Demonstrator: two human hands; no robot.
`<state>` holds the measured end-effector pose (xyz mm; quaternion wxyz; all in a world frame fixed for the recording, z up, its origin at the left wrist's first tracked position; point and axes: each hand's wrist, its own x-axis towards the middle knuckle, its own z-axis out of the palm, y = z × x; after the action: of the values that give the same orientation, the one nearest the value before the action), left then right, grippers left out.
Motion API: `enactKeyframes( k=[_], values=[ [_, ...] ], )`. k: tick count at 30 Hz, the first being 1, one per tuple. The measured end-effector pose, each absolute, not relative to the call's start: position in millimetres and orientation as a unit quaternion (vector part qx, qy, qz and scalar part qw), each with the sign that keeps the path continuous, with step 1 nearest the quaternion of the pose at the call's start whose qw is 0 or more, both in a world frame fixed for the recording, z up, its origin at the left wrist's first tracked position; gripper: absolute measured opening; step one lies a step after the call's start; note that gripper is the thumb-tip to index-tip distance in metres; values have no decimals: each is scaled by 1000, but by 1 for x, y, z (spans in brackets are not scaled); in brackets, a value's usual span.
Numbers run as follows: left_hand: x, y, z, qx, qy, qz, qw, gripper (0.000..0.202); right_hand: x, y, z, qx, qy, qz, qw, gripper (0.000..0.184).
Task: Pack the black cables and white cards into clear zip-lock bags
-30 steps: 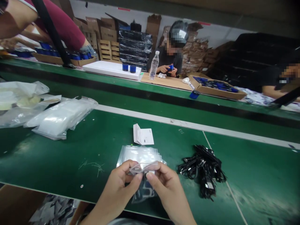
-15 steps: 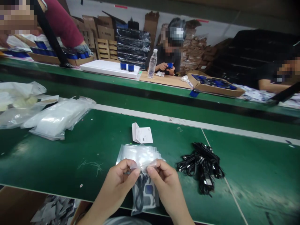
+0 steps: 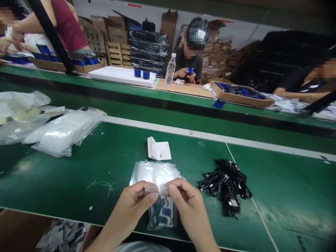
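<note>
Centrally, a clear plastic bag [image 3: 162, 226] is located at the near edge of the green worktable [image 3: 78, 182], its top edge held between both hands. The left hand [image 3: 135, 204] pinches the left part of this edge between thumb and index finger; the right hand [image 3: 187, 204] pinches the right part in the same way. A narrow gap separates the two thumbs. Inside the bag, a dark looped cable [image 3: 155, 214] occupies the left side, beside a pale insert with dark shapes; finer detail is blurred. Just beyond the hands, a fanned stack of clear bags [image 3: 153, 171] lies flat. Behind the stack is a folded white leaflet [image 3: 163, 151]. Black cables [image 3: 227, 185] form a heap to the right of the right hand.
</note>
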<state>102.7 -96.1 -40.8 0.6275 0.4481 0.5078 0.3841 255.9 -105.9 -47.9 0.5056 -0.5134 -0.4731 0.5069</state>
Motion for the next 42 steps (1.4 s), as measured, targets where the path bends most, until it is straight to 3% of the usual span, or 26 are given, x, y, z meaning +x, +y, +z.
enactKeyframes(
  k=[4,11,16,22,28,35,42],
  values=[
    [99,-97,-35,508,562,391,523,24,261,-104,-43,-543,-479,493,482,21],
    [87,-93,-38,567,565,355,483,22,264,-107,-44,-558,-563,422,441,19],
    [84,-95,-40,625,566,360,399,19,264,-110,-44,-569,-597,367,430,20],
    [98,-99,-31,562,555,432,435,23,257,-111,-41,-527,-542,465,460,23],
    [114,-107,-43,547,539,404,497,39,236,-116,-48,-521,-464,433,571,21],
    [119,-113,-56,563,545,473,401,39,227,-121,-59,-489,-558,396,542,12],
    [124,-112,-56,557,557,476,391,31,223,-118,-56,-483,-513,397,588,11]
  ],
)
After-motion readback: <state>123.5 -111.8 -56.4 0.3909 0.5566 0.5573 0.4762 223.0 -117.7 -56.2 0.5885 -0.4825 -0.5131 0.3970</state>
